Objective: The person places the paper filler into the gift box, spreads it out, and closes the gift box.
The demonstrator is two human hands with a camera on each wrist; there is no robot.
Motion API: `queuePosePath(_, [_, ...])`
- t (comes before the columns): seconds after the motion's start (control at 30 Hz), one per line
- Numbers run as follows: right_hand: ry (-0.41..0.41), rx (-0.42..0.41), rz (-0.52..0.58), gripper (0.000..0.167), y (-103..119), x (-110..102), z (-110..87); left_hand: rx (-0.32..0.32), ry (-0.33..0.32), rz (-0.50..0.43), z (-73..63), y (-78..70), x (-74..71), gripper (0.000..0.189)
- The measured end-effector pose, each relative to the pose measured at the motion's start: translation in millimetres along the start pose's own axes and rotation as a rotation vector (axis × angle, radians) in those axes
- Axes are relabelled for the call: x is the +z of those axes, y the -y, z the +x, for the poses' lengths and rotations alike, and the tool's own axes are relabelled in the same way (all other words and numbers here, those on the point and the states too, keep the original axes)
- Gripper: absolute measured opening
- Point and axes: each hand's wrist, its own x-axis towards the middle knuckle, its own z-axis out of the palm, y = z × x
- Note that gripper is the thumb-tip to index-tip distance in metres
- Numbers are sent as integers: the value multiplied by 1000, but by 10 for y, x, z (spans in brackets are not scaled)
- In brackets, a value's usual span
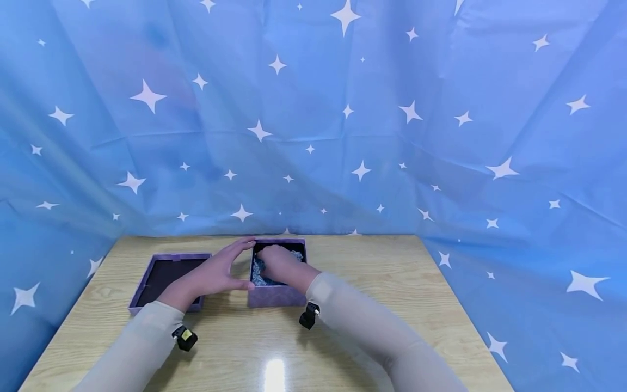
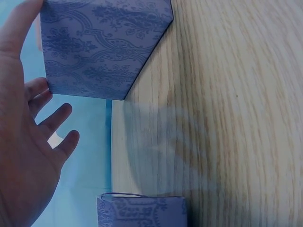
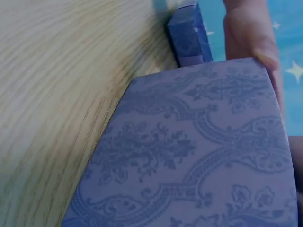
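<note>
A purple patterned box stands uncovered on the table, blue shredded paper inside it. My right hand reaches down into the box; its fingertips are hidden among the shreds, so I cannot tell what they hold. At the box's left side, my left hand is spread wide, thumb at the near corner and forefinger at the far corner. The left wrist view shows its other fingers loosely extended beside the patterned wall. The right wrist view is mostly filled by the box front.
A matching purple lid with a dark inside lies open side up to the left, partly behind the left forearm. The pale wooden table meets a blue curtain with white stars at its back edge.
</note>
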Motion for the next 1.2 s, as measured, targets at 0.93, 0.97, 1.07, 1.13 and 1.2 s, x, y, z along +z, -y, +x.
queuePosePath(0.93, [66,-147,-187,45,-309,-135,-213,11,-12,18,-5,8,6,112])
queuePosePath(0.97, [71,-139,-164,48,-321,-160,-226,11,-9,17,-2,11,10,112])
queuePosePath(1.07, [61,-127,-61,58,-380,-229,-276,5,-2,17,2,11,13,113])
queuePosePath(1.13, [30,-132,3,62,-432,-255,-312,-3,0,18,3,7,6,113])
queuePosePath(1.2, [-1,-138,84,62,-481,-274,-357,-6,2,25,2,0,0,113])
